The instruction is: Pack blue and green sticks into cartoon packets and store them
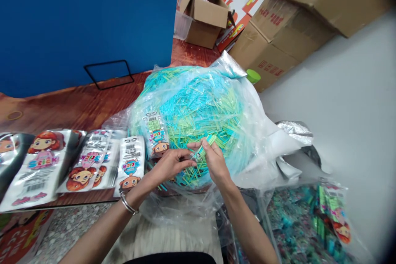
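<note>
A big clear plastic bag [256, 107] lies open before me, heaped with several thin blue and green sticks [198, 103]. My left hand [168, 164] and my right hand [213, 161] meet at the near edge of the heap. Both are pinched on a small bunch of sticks [206, 145] held between them. A printed packet with a cartoon face [157, 133] leans on the heap just left of my hands. A silver bangle [127, 204] sits on my left wrist.
Several printed foil packets [83, 161] lie in a row on the wooden floor at left. Cardboard boxes [278, 20] stack at the back right, by a white wall. A clear bin of filled packets [297, 222] stands at lower right. A blue panel [83, 20] rises behind.
</note>
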The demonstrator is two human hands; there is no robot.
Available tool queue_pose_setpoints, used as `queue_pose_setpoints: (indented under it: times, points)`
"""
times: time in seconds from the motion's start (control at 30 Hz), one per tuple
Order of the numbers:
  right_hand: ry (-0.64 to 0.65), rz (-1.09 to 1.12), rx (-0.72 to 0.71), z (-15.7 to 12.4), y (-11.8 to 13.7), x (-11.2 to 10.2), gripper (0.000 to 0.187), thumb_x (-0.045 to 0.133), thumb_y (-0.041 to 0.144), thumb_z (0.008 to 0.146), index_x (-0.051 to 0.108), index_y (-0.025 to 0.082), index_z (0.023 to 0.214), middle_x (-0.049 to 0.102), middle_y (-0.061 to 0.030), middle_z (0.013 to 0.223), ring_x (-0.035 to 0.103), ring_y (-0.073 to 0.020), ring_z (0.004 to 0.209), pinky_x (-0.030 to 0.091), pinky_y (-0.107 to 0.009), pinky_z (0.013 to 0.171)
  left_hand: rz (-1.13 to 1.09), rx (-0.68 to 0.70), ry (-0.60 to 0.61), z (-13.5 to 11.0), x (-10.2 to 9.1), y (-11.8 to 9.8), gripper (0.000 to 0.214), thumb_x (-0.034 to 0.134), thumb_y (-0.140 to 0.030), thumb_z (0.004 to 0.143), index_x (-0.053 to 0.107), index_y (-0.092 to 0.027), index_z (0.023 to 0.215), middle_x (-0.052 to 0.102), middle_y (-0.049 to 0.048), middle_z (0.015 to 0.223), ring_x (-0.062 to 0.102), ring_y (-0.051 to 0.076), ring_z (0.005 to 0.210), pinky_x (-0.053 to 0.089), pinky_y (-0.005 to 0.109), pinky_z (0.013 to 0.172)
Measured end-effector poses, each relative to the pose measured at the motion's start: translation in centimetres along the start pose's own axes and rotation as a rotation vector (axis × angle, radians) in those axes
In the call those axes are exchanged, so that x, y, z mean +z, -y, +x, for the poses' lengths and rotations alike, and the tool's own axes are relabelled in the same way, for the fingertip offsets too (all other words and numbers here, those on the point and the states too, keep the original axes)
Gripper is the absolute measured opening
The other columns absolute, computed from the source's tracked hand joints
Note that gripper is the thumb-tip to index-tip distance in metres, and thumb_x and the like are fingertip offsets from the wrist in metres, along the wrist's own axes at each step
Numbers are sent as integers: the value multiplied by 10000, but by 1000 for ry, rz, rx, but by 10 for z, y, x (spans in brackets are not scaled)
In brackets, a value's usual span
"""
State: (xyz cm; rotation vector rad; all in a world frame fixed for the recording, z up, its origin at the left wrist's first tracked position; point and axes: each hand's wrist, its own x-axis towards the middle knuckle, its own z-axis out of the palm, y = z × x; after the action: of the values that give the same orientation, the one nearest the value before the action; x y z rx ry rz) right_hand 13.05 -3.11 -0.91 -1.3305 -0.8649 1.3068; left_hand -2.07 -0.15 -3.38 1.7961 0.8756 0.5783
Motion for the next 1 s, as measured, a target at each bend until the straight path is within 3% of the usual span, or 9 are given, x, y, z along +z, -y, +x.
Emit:
queue_pose_setpoints:
  times: [0.13,0.3,0.4,0.47,0.57,0.67,0.83,1.0]
  points:
    - [-6,-67,-53,-8,4,-3,291,493,460,857,585,197,939,710,-56,943,617,-224,1020,459,-394,900,-172,-30,-32,2,-2,-8,290,533,-397,826,654,-136,862,623,-6,727,523,121,660,405,224,627]
    - [81,-244,-276,-15,23,2,249,423,378,913,591,216,999,684,-42,1041,568,-197,1115,384,-378,1004,-133,28,11,2,-9,-24,350,446,-400,876,634,-136,745,575,-13,660,492,113,629,385,222,595]
    - [147,-308,-311,-18,29,-2,231,446,354,907,582,222,1039,668,-47,1085,582,-201,1090,434,-366,957,-199,-4,0,3,-11,-27,387,427,-426,879,640,-137,734,481,-40,557,410,90,536,320,208,514]
    - [142,-334,-350,-21,29,-8,279,458,320,905,514,237,1165,620,-57,1181,594,-198,1070,469,-364,914,-239,-35,-10,4,-10,-27,391,438,-437,869,650,-136,738,452,-48,538,383,87,523,298,208,504]
    - [77,-470,-516,-26,27,-18,444,435,231,912,336,279,1342,536,-68,1298,574,-196,1107,458,-390,935,-308,-83,-44,3,-5,-26,369,477,-439,843,666,-137,746,536,-31,612,454,109,603,358,222,578]
    - [164,-738,-675,-31,26,-24,426,453,164,891,447,294,1297,565,-48,1271,528,-208,1169,410,-415,989,-397,-115,-95,2,-1,-28,355,484,-436,838,687,-145,814,617,-8,708,518,137,695,407,258,684]
    - [182,-784,-700,-32,26,-29,359,462,150,881,557,293,1196,592,-42,1231,533,-209,1158,426,-424,983,-409,-126,-132,-3,0,-30,353,477,-423,845,699,-153,899,643,0,719,540,148,708,422,268,679]
    - [276,-781,-582,-26,26,-27,218,501,197,870,598,258,1055,617,-65,1146,549,-217,1118,447,-407,946,-346,-86,-111,-9,6,-30,393,450,-436,862,710,-144,828,631,-5,664,538,140,638,413,243,596]
